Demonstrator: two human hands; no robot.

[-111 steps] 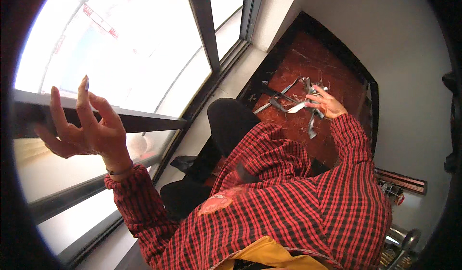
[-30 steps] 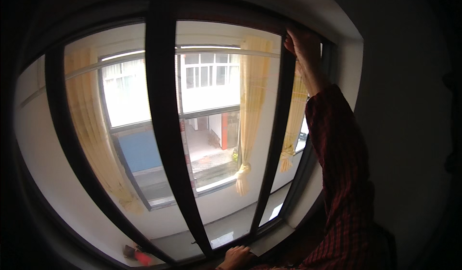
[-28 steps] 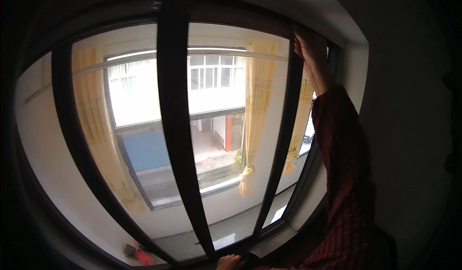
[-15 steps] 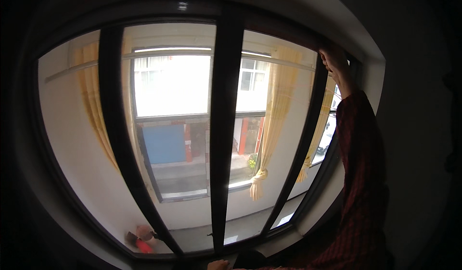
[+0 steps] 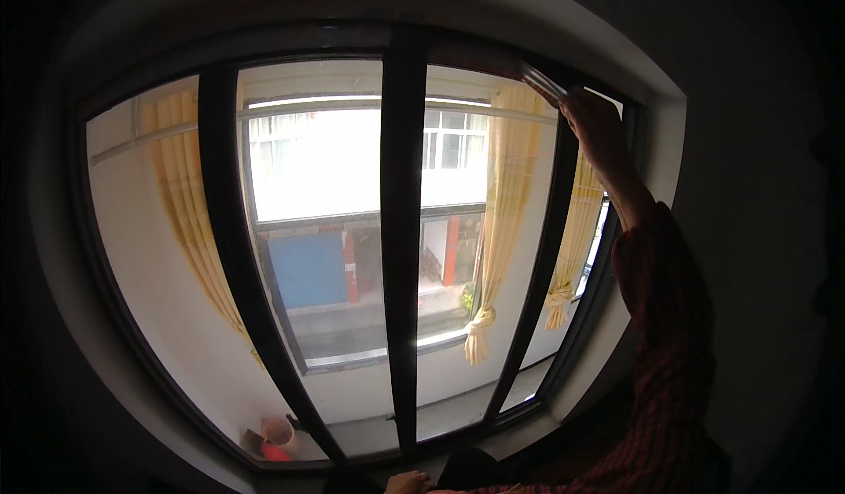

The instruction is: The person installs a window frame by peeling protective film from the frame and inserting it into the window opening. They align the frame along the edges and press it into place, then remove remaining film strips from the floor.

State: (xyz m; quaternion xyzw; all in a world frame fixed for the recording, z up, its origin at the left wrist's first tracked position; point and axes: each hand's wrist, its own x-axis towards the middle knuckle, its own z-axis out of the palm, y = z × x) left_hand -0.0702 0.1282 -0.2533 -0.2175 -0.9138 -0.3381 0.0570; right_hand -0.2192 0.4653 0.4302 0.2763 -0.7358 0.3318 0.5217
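Observation:
My right hand (image 5: 591, 126) is raised to the window's upper right corner, its fingers closed on a thin flat bar-shaped tool (image 5: 543, 84) with a pale edge. The tool slants up to the left, close to the top of the dark window frame (image 5: 404, 230); whether it touches the glass I cannot tell. The dim light hides its exact kind. Low at the bottom edge, my left hand (image 5: 406, 482) shows only in part, fingers curled; anything inside them is hidden.
Dark upright bars divide the wide window. Beyond the glass are yellow curtains (image 5: 506, 203), a pale horizontal rod (image 5: 304, 111), a second window and a blue panel (image 5: 308, 269) outside. A light bucket (image 5: 278, 434) and a red object (image 5: 274, 452) stand at lower left.
My right hand has shifted slightly left and down from the frame's corner, and the bar-shaped tool now shows in it. The whole view has shifted a little. My left hand stays low.

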